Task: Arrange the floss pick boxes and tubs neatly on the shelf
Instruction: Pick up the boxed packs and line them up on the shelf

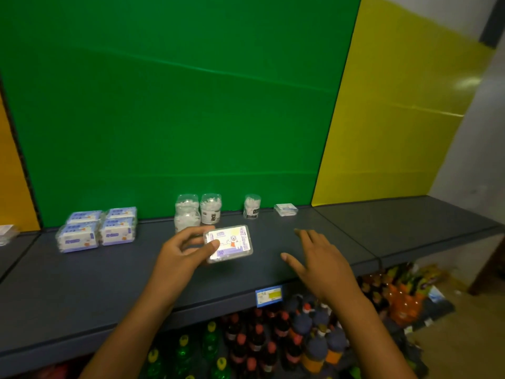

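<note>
- Down low, under the shelf (82, 291), stand many bottles (262, 343) with coloured caps.
- A price tag (269, 295) sits on the front edge of the shelf.
- The right hand (318, 259) hangs over the shelf with its fingers spread. It holds nothing.
- The left hand (181, 251) grips a flat box (229, 244) with a cartoon on its lid. The thumb lies on the lid and the fingers curl round the far side. The box is tilted, over the middle of the shelf.
- On the left, four boxes (97, 229) sit close together near the back, in two rows.
- Behind the held box are three tubs (210, 208) full of white picks. Two stand side by side; the third stands apart on the right.
- One small box (285, 209) lies flat to the right of that tub.
- A green wall (175, 105) is behind it all.
</note>
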The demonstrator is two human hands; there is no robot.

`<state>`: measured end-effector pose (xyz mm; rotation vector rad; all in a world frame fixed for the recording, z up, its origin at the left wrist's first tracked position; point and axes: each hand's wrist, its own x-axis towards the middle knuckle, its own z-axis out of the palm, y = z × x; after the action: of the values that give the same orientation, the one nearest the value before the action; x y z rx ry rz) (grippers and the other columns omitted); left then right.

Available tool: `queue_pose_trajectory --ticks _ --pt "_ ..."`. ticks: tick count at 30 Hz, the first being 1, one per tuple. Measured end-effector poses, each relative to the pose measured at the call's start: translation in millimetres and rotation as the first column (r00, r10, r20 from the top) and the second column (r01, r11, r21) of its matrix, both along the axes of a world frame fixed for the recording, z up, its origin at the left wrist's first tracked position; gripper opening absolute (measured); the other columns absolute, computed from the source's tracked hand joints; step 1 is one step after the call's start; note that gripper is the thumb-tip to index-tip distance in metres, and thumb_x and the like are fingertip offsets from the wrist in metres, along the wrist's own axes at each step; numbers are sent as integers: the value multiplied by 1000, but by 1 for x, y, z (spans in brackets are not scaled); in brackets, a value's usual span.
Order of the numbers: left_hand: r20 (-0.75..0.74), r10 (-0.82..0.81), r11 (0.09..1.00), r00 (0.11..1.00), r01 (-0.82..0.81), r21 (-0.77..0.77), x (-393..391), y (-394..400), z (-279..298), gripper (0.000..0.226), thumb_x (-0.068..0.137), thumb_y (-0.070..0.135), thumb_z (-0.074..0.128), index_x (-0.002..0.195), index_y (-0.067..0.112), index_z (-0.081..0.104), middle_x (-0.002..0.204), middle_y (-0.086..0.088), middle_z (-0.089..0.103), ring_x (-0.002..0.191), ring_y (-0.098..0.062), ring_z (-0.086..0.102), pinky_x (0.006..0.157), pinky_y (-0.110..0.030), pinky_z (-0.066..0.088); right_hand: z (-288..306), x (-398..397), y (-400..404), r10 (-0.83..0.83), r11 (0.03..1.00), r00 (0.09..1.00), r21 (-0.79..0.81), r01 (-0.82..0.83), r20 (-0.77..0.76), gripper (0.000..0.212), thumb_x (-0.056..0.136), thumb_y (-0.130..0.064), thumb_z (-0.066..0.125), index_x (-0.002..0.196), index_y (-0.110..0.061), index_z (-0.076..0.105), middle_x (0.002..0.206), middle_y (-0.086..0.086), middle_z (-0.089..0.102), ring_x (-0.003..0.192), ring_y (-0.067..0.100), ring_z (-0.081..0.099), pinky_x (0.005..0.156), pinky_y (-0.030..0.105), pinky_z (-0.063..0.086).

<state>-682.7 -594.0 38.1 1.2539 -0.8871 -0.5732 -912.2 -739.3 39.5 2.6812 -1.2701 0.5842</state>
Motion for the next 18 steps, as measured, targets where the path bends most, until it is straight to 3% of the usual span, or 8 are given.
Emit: queue_pose_trajectory --ticks 7,18 --pt "41 -50 999 998 50 -13 -20 -55 -1 27 82 9 71 108 15 69 99 -5 73 88 -16 70 68 -23 57 0 -29 -40 -47 999 999 -5 47 24 65 96 -61 35 146 -20 32 140 -2 44 128 19 43 100 32 39" --pt "103 -69 998 992 70 -7 -8 -202 3 28 78 8 75 105 10 68 100 -4 71 82 -5 69 66 -12 53 7 -26 -168 -132 991 991 -19 131 -25 65 94 -63 37 140 -17 39 134 3 49 122 24 47 95 36 43"
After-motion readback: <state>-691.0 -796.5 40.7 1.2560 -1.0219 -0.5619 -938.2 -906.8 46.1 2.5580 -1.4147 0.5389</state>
